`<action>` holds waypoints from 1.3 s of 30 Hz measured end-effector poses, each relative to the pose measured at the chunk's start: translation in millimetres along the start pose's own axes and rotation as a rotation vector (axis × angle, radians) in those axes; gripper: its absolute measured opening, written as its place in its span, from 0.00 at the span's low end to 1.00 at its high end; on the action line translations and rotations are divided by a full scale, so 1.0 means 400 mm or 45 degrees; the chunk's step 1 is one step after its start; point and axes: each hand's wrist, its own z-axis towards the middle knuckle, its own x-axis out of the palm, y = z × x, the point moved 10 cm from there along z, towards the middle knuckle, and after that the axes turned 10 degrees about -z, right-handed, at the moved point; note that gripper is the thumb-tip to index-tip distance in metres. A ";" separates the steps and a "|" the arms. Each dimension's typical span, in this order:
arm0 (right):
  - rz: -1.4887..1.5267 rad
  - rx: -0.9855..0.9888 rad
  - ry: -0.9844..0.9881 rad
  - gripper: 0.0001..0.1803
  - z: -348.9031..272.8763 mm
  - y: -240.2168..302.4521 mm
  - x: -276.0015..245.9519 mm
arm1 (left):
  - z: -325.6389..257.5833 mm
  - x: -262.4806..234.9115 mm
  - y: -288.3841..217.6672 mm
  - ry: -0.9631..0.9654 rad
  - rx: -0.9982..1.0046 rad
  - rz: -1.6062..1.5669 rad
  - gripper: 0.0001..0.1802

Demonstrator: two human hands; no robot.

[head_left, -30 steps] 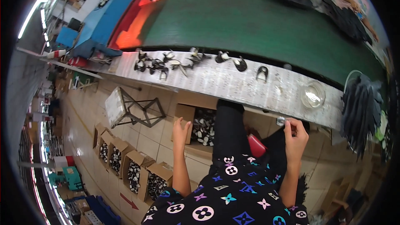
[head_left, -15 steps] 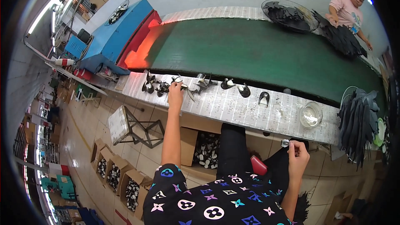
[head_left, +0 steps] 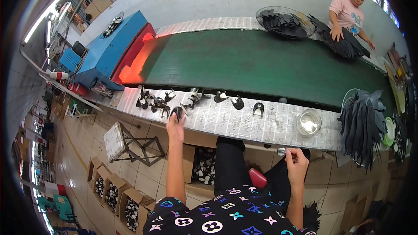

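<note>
My left hand (head_left: 175,126) is over the near edge of the silvery-covered ledge (head_left: 204,119), its fingers closed on a small black curved piece (head_left: 177,112), slightly blurred. Just beyond it several similar black curved pieces with pale insides (head_left: 156,103) lie clustered. More stand to the right along the ledge, among them a lone arch-shaped piece (head_left: 258,109). My right hand (head_left: 297,162) hovers in front of the ledge above my leg, pinching a small silvery-white object (head_left: 281,151) between thumb and fingertips. Its exact kind is too small to tell.
Behind the ledge runs a green conveyor belt (head_left: 235,61), leading to a blue heater box (head_left: 111,48) glowing red. A clear bowl (head_left: 309,122) and hanging black strips (head_left: 361,126) are at right. A person (head_left: 346,13) handles black sheets. Cardboard boxes (head_left: 188,163) stand below.
My left hand has drawn back from the cluster toward me, bringing a black curved piece with it. My right hand still pinches the small object. The whole view has shifted a little.
</note>
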 end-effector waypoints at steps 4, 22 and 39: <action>0.044 -0.009 0.014 0.05 0.005 0.006 -0.005 | -0.163 0.119 0.174 0.058 -0.341 -0.795 0.23; 0.094 0.101 -0.089 0.05 -0.030 -0.072 -0.081 | -0.624 0.268 0.608 0.313 -1.303 -0.135 0.16; 0.188 0.141 -0.005 0.05 -0.023 -0.076 -0.067 | -0.545 0.315 0.552 0.009 -1.038 -1.092 0.24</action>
